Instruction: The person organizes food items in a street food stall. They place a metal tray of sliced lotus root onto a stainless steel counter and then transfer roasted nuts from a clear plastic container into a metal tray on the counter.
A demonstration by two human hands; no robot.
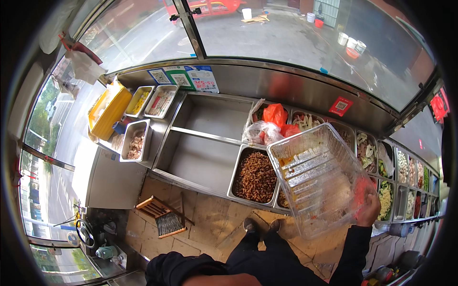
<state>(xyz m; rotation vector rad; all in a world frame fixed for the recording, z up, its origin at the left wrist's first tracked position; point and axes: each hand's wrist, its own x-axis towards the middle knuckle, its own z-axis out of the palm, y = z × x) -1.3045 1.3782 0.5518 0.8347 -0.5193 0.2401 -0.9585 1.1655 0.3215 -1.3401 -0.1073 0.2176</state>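
Observation:
My right hand (370, 209) grips the near right side of a large clear plastic tub (311, 175). Brownish residue clings to the tub's ribbed bottom, and no food fills it. It is tilted over the food pans and hides some of them. Beside its left edge sits a steel pan of small brown pieces of food (256, 177), perhaps fried pupae. Behind the tub are a red plastic bag (275, 113) and a clear plastic bag (263, 131), resting on the pans. My left hand is out of view; only the sleeve and forearm show at the bottom.
Two bare steel wells (200, 164) lie left of the pans. Pans of food (385, 200) continue right. Further left are a pan of pinkish food (136, 144), a yellow box (109, 111) and a white cabinet (111, 178). A folding stool (164, 216) stands on the floor.

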